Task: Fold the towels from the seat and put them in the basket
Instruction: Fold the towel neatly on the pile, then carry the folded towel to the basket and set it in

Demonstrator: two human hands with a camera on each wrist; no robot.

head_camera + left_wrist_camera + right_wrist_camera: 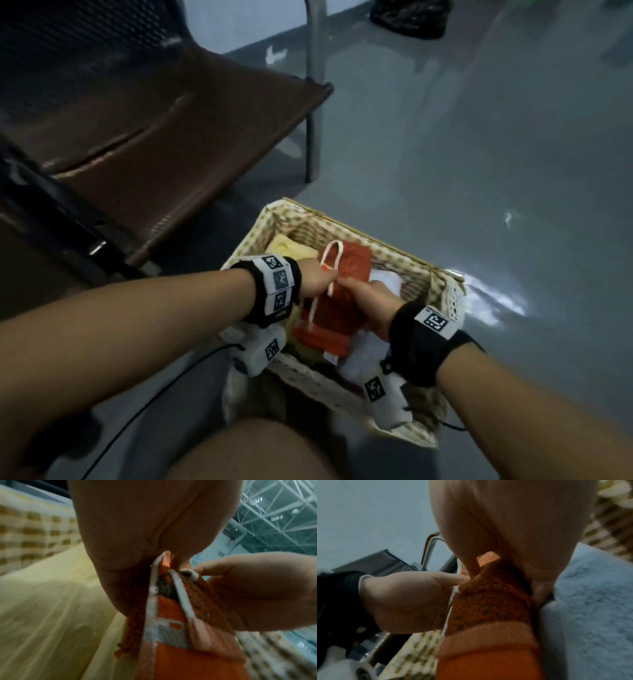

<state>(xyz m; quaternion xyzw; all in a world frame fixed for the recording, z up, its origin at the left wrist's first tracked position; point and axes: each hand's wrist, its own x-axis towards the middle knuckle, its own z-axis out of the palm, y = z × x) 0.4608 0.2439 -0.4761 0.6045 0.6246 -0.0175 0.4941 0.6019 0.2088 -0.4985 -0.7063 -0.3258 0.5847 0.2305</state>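
Step in hand: lowering folded orange towel [337, 291] into basket [421, 270], between yellow towel [291, 250] at left and white towel [590, 601] at right.
Good practice: keep fold pinched until flat; tuck white loop [330, 253] inside.
Left hand [317, 279]: pinching towel's left edge at loop.
Right hand [371, 298]: fingers curled over towel's right side, wrist bent downward.
Seat [191, 113]: far left, no towel visible.

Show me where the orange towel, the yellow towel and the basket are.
orange towel [346, 270]: head view, on its fuzzy top face.
yellow towel [287, 247]: head view, on the part showing beside the orange one.
basket [416, 265]: head view, on the lined far wall.
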